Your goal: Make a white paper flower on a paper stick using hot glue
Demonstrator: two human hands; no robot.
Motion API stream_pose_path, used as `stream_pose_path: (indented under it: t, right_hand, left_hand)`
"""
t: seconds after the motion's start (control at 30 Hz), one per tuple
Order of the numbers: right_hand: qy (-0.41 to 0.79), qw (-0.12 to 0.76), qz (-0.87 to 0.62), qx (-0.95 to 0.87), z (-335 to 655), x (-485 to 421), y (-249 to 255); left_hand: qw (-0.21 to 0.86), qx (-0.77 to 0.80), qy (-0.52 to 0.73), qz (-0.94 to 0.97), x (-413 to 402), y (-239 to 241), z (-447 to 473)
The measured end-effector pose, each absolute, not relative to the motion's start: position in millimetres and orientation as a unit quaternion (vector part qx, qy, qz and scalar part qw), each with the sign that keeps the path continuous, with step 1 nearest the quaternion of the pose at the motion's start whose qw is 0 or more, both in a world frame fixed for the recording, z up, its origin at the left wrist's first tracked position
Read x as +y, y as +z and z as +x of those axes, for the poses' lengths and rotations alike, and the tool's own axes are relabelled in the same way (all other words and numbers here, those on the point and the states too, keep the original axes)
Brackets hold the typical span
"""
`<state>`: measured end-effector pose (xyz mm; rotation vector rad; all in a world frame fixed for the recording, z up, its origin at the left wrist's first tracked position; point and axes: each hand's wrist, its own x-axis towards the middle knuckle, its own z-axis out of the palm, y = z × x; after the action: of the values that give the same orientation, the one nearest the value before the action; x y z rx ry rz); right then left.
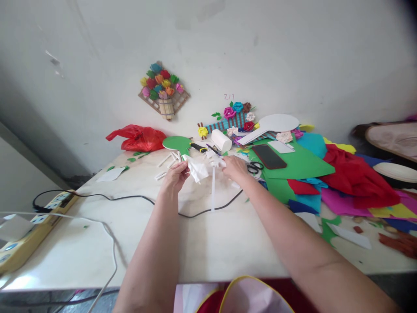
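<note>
My left hand (176, 173) is closed on a crumpled white paper piece (198, 169), pinching its left edge at the far middle of the white table (208, 243). My right hand (235, 168) grips the other end, where a long white paper strip (213, 191) hangs down toward me. Several short rolled white paper sticks (167, 165) lie just beyond my left hand. A green paper paddle shape (177, 143) and a white roll (221, 140) lie behind the hands.
Coloured paper sheets (325, 178) pile up on the right, with a phone (269, 156) and scissors (254, 167) on the green sheet. A black cable (130, 198) crosses the table from a power strip (35, 226) at left. A red bag (140, 138) and paper flower crafts (163, 89) sit against the wall.
</note>
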<state>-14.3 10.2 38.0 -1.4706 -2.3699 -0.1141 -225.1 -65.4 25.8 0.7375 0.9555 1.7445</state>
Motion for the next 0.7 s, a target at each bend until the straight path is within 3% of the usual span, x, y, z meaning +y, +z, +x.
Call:
stream_pose_path:
  t: [0.17,0.27,0.37,0.43,0.7]
  right_hand:
    - [0.082,0.294,-0.529,-0.792,-8.0,14.9,56.3]
    - [0.248,0.379,-0.446,-0.772,-4.1,13.9,67.0]
    - [0.419,0.363,-0.338,-0.761,0.3,7.6,76.4]
    - [0.471,0.332,-0.302,-0.759,2.2,2.0,80.9]
    - [0.474,0.302,-0.276,-0.780,-1.0,-6.4,82.2]
  left_hand:
    - [0.479,0.406,0.720,0.296,-64.8,24.9,-225.1]
    - [0.471,0.413,0.722,0.294,-65.2,25.9,-223.4]
    - [0.465,0.412,0.725,0.297,-64.3,24.7,-223.5]
    - [0.462,0.409,0.730,0.296,-63.2,22.9,-224.5]
    - [0.463,0.398,0.730,0.308,-61.2,19.8,-226.7]
